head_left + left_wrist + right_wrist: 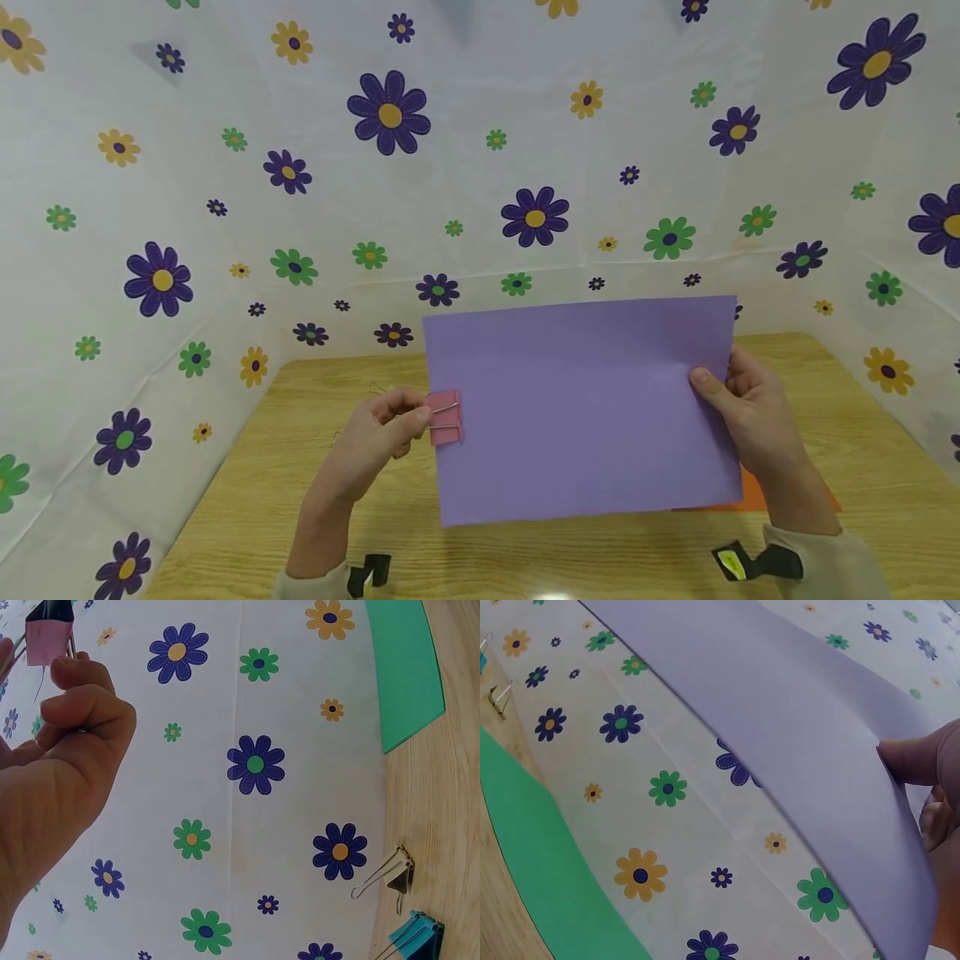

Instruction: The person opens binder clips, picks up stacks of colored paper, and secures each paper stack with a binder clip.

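A sheet of purple paper (577, 408) is held up above the table, its broad face toward me. My left hand (382, 442) pinches the wire handles of a pink binder clip (446, 418) between thumb and fingers. The clip overlaps the left edge of the sheet. In the left wrist view, the pink clip (48, 643) shows a black side at the top left corner. My right hand (757, 417) grips the right edge of the purple sheet, thumb on the front and fingers behind. The right wrist view shows the purple paper (780, 727) bending near the thumb.
Orange paper (757, 496) lies on the wooden table (262, 500) below my right hand. Green paper (409, 675) appears in both wrist views. A pale binder clip (399, 874) and a blue binder clip (418, 937) rest on the wood. A flower-patterned sheet (450, 183) surrounds the table.
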`<action>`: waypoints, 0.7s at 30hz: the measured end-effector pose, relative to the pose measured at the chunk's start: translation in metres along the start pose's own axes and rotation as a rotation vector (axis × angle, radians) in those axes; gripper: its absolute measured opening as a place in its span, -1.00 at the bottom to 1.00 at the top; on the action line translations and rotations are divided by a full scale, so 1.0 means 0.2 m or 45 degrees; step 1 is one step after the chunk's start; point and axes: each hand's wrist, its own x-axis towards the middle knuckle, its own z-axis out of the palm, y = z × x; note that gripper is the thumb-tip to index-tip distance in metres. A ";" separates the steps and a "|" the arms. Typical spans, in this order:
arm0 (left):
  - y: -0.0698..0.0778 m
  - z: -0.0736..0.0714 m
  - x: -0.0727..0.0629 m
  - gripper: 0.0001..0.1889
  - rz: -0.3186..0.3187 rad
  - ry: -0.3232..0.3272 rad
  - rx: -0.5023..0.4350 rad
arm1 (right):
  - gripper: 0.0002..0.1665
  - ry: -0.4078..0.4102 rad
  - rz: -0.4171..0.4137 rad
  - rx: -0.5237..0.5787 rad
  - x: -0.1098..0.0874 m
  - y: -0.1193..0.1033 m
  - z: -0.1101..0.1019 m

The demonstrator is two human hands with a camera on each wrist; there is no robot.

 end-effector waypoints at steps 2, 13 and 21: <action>0.00 0.00 0.00 -0.76 0.000 0.006 0.013 | -0.56 0.005 -0.005 -0.028 0.00 0.00 0.00; -0.01 -0.04 -0.01 -0.70 -0.029 -0.092 0.134 | -0.54 -0.011 0.033 -0.094 0.00 0.02 -0.01; -0.01 -0.06 -0.02 -0.65 -0.057 -0.149 0.157 | -0.54 -0.019 0.050 -0.120 0.00 0.02 -0.01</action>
